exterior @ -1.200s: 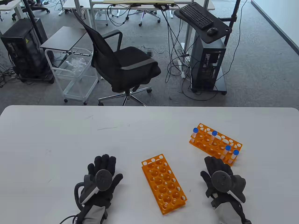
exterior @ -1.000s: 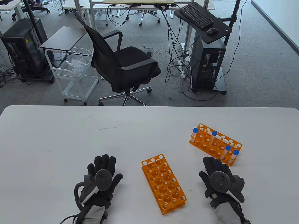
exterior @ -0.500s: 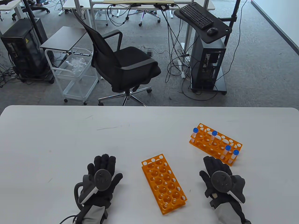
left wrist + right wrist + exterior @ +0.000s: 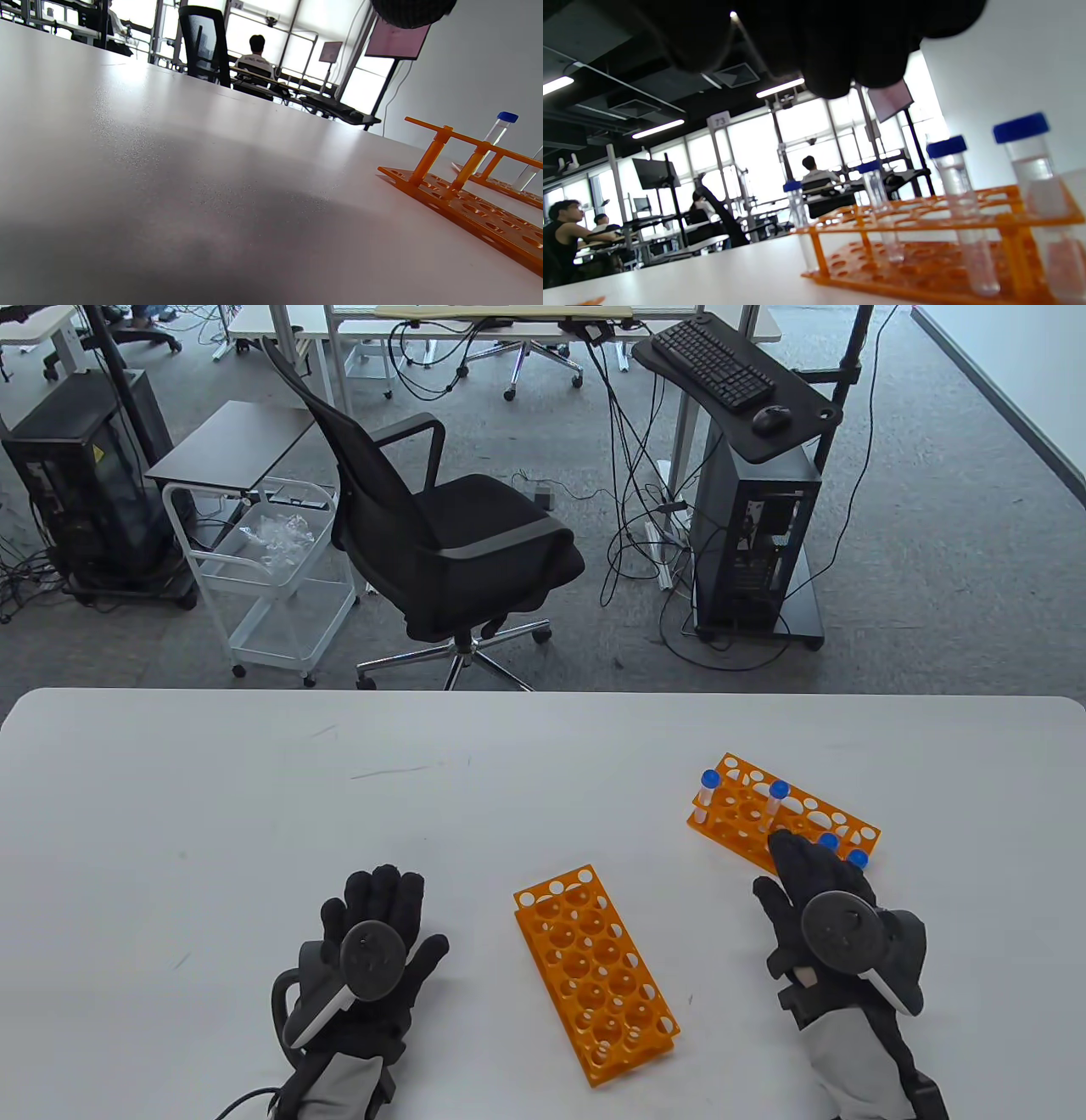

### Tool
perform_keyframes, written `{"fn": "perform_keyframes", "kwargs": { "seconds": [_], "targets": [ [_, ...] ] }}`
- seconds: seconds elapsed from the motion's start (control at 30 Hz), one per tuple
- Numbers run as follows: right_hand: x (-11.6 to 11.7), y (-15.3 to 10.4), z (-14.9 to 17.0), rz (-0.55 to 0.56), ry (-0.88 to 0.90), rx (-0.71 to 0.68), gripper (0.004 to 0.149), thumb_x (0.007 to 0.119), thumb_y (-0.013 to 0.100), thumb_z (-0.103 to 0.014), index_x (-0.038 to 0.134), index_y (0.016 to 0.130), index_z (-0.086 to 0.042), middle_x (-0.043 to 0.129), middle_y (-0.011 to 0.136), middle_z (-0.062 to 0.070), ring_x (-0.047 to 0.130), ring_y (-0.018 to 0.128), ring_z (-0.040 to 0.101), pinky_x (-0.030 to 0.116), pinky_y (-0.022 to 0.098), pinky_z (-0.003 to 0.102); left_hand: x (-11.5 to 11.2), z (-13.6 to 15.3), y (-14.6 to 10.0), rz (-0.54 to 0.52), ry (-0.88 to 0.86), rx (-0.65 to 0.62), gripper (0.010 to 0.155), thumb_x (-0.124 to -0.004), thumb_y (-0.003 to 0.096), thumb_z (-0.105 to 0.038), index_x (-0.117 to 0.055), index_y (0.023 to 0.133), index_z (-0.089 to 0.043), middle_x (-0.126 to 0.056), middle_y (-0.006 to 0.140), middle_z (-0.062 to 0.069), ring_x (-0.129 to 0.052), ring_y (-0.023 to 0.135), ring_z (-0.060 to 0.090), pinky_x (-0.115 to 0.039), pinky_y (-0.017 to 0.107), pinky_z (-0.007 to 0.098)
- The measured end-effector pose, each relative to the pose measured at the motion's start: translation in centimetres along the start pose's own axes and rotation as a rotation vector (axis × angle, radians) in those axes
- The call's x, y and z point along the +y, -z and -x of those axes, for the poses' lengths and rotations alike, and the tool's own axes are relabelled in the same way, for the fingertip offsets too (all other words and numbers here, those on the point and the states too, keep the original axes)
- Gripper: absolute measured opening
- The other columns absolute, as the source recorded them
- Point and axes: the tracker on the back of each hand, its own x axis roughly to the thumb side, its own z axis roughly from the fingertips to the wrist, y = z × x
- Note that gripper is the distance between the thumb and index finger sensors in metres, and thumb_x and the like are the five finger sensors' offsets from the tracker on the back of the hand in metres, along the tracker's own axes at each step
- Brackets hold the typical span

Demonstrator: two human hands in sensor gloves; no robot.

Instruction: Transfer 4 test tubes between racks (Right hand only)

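Note:
An orange rack (image 4: pixel 747 814) at the right of the white table holds several clear test tubes with blue caps, such as the far ones (image 4: pixel 708 785) (image 4: pixel 776 797). My right hand (image 4: pixel 797 861) reaches over the rack's near end with fingers stretched out and holds nothing; two blue caps (image 4: pixel 829 841) (image 4: pixel 858 858) show just past its fingers. In the right wrist view the tubes (image 4: pixel 950 178) stand in the rack (image 4: pixel 925 220) below my fingers (image 4: pixel 840 46). An empty orange rack (image 4: pixel 594 976) lies in the middle. My left hand (image 4: pixel 377 912) lies flat on the table, empty.
The white table (image 4: pixel 254 814) ends at its far edge, with an office chair (image 4: pixel 441 526) and a computer cart (image 4: pixel 747 526) on the floor beyond. The left wrist view shows the empty rack (image 4: pixel 466 203) and one tube (image 4: pixel 500 127) behind it.
My right hand has moved forward and a little right, from just short of the filled rack to over its near end, now covering part of the two nearest tubes. The left hand has stayed still.

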Motion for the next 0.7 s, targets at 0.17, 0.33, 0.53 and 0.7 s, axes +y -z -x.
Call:
{"fn": "perform_keyframes", "kwargs": {
  "seconds": [0.17, 0.33, 0.53, 0.7],
  "targets": [
    [-1.2, 2.2, 1.2, 0.009, -0.067, 0.018, 0.058, 0.075, 0.049, -0.038, 0.068, 0.101, -0.013, 0.078, 0.100, 0.018, 0.072, 0.090, 0.044, 0.054, 0.065, 0.065, 0.0, 0.1, 0.0, 0.004, -0.007, 0.005, 0.074, -0.051, 0.0585, -0.070, -0.006, 0.114, -0.051, 0.000, 0.122, -0.015, 0.007, 0.114, 0.014, 0.001, 0.084, 0.040],
    [-1.5, 4.3, 3.3, -0.029, -0.139, 0.064, 0.057, 0.076, 0.049, -0.037, 0.069, 0.100, -0.013, 0.079, 0.100, 0.018, 0.073, 0.090, 0.044, 0.054, 0.065, 0.066, 0.1, 0.1, 0.0, 0.010, -0.013, 0.006, 0.073, -0.051, 0.0586, -0.069, -0.007, 0.114, -0.051, 0.000, 0.123, -0.015, 0.007, 0.114, 0.014, 0.001, 0.084, 0.040],
    [-1.5, 6.2, 5.1, -0.097, -0.202, 0.092, 0.056, 0.077, 0.048, -0.037, 0.072, 0.098, -0.014, 0.082, 0.098, 0.017, 0.074, 0.090, 0.044, 0.053, 0.066, 0.067, 0.2, 0.2, 0.0, 0.007, -0.021, 0.010, 0.073, -0.051, 0.0585, -0.069, -0.007, 0.114, -0.051, 0.000, 0.123, -0.016, 0.007, 0.114, 0.014, 0.001, 0.084, 0.040],
    [-0.4, 6.9, 6.1, -0.202, -0.242, 0.091, 0.056, 0.079, 0.047, -0.038, 0.073, 0.098, -0.015, 0.083, 0.098, 0.016, 0.073, 0.091, 0.043, 0.052, 0.066, 0.067, 0.3, 0.2, 0.0, 0.010, -0.032, 0.009, 0.073, -0.051, 0.0586, -0.069, -0.007, 0.114, -0.051, 0.000, 0.123, -0.016, 0.007, 0.114, 0.014, 0.002, 0.083, 0.040]
  ]
}}
